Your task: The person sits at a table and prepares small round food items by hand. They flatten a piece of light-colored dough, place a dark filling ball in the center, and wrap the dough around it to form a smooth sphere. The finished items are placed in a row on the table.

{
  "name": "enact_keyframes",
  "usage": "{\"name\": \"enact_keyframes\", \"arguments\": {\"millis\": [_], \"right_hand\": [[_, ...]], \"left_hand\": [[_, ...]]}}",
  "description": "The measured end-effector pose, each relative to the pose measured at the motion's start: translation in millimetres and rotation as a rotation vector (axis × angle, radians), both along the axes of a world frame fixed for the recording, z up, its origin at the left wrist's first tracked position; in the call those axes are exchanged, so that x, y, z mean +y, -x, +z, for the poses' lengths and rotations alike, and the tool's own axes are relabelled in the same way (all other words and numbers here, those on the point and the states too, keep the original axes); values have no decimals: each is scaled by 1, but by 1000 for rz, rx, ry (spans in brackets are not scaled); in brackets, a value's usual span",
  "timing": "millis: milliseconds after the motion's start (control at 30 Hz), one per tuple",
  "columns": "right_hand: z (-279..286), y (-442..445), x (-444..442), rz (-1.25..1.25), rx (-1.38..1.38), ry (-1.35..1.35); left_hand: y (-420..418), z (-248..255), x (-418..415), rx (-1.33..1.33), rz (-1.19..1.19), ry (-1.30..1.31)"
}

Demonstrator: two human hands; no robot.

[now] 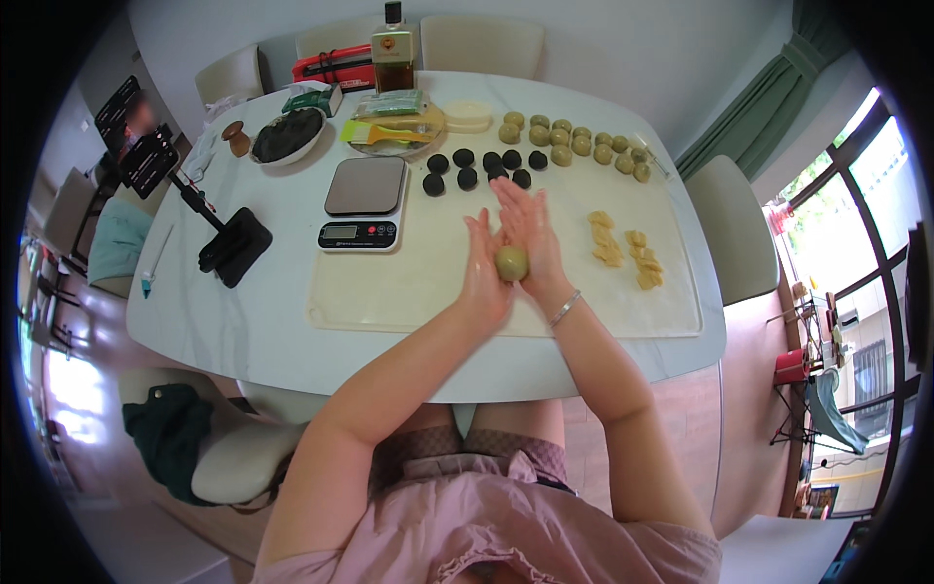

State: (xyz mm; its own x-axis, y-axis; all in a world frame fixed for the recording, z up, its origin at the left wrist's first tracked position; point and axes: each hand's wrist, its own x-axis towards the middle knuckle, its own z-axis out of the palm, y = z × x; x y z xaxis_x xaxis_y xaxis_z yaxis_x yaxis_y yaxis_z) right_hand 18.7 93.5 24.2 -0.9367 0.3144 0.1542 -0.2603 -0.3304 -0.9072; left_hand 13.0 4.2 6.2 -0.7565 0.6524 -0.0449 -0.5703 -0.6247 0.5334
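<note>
Between my two palms, above the cream kneading mat [408,292], sits a smooth greenish dough ball [511,263]. My left hand [485,266] cups it from the left side and my right hand [536,241], with a silver bangle at the wrist, presses from the right. Just beyond my fingers several black balls [467,179] lie in rows. Farther back to the right are several greenish balls [561,155], and two lines of flattened yellow dough pieces [605,239] [645,260] rest on the mat's right part.
A digital kitchen scale [363,204] stands at the mat's left. Behind it are a plate with brushes [387,135], a glass bottle [394,55] and a bowl of black paste [288,136]. A phone on a stand [235,247] occupies the table's left.
</note>
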Motion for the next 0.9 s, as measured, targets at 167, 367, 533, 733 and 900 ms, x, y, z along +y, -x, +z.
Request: {"name": "enact_keyframes", "arguments": {"millis": [167, 367, 533, 733, 900], "right_hand": [[1, -17, -31, 160, -60, -114], [16, -13, -3, -13, 99, 348], [-32, 4, 10, -244, -125, 78], [-5, -20, -43, 80, -135, 275], [18, -15, -5, 39, 37, 554]], "left_hand": [[24, 20, -18, -105, 178, 114], [2, -11, 7, 56, -5, -11], [5, 10, -5, -147, 23, -47], [30, 16, -16, 437, 602, 199], [13, -11, 9, 713, 519, 149]]}}
